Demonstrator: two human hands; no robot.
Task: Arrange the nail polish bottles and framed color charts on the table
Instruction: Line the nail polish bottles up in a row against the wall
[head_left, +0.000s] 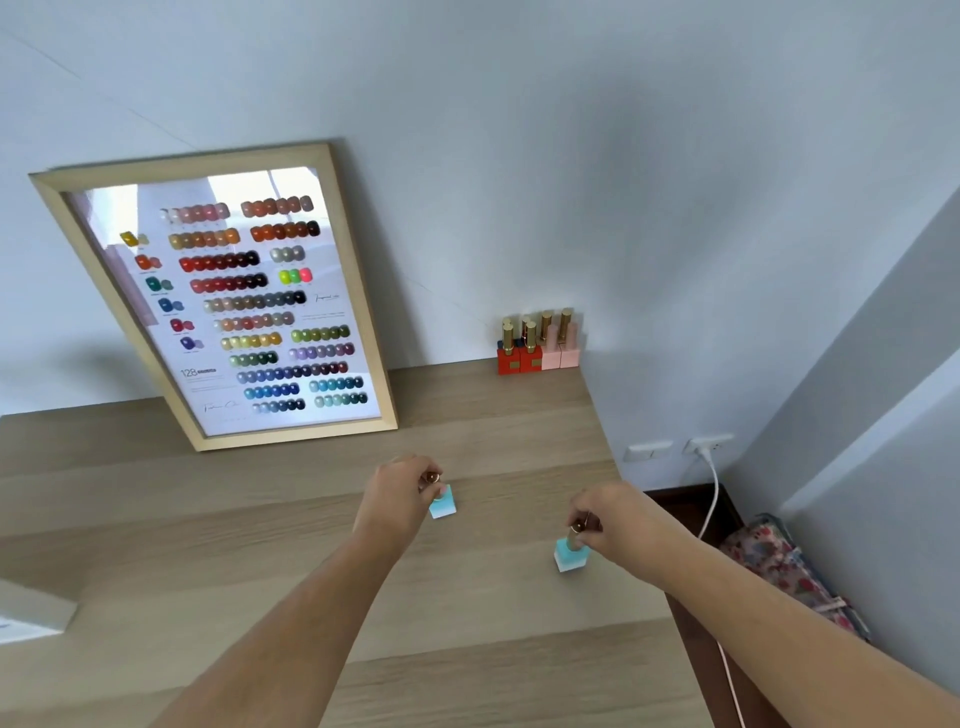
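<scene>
I am looking down at a pale wooden bench (260, 545) set against a light blue wall. Both my bare arms reach forward over it, and each hand grips a small nail polish bottle by its gold cap.

My left hand (400, 493) has its fingers (427, 480) pressed together around the cap of a turquoise bottle (443, 505), which sits just below and to the right of those fingers. I cannot tell whether its base touches the bench or hangs just above it.

My right hand (618, 525) pinches the cap of a second turquoise bottle (567, 557), which sits just below and to the left of those fingers (584, 522), again at or barely above the wood. The two bottles are apart, with bare bench between them.

Far beyond my right fingers, at the back of the bench against the wall, a tidy cluster stands upright: red bottles (519, 358) on the left touching pink bottles (561, 356) on the right, all with gold caps. Beyond my left fingers and further left, a framed color chart (228, 301) in a light wood frame leans against the wall, its foot resting on the bench.

I judge that I am partway through arranging, carrying this turquoise pair toward the group at the back. The next move calls for bringing both bottles forward and to the right, then setting them upright beside the others without knocking the row.
</scene>
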